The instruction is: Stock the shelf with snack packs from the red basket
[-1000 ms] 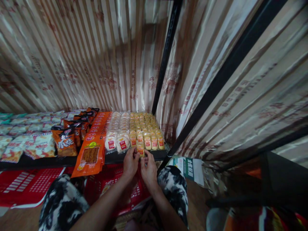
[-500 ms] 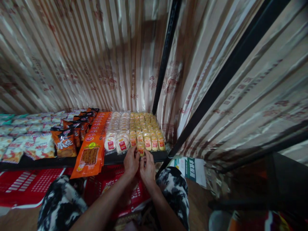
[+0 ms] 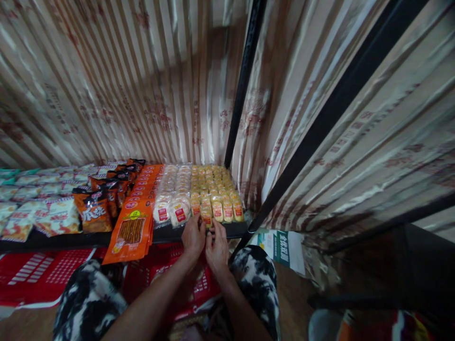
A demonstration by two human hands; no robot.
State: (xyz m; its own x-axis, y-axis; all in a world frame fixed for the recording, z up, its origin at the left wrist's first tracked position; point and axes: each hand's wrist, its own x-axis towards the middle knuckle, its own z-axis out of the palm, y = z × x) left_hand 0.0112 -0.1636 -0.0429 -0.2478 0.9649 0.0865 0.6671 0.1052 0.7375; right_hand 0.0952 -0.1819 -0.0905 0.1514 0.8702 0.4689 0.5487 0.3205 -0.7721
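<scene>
Just below the middle of the frame, my left hand [image 3: 194, 238] and my right hand [image 3: 217, 248] meet at a small yellow oblong packet in clear wrap with a red label [image 3: 206, 215]. The packet stands at the front of the black flat shelf [image 3: 235, 230], ahead of the other yellow packets. My left fingers curve in at its lower left, thumb and forefinger close to its edge. My right fingers are bent and narrow at its lower right. I cannot tell whether either hand pinches the packet or only rests against it.

Right of it stand matching yellow packets with red labels [image 3: 227, 210], lined up in close rows running toward the back. To its left are round white crackers in clear wrap with red labels [image 3: 180, 211], then overlapping flat orange bags with a window of brown sticks [image 3: 130, 232]. Further left come orange-brown bags with black tops [image 3: 93, 212], and at the left edge of the frame, white bags with printed fronts [image 3: 57, 215].

Below the shelf, at lower left, is a red plastic basket with slotted sides [image 3: 71, 271]. My knees, in black-and-white patterned trousers [image 3: 254, 272], flank my forearms. Striped cream-and-brown shiny cloth [image 3: 159, 71] fills the upper frame behind a black post [image 3: 245, 80].
</scene>
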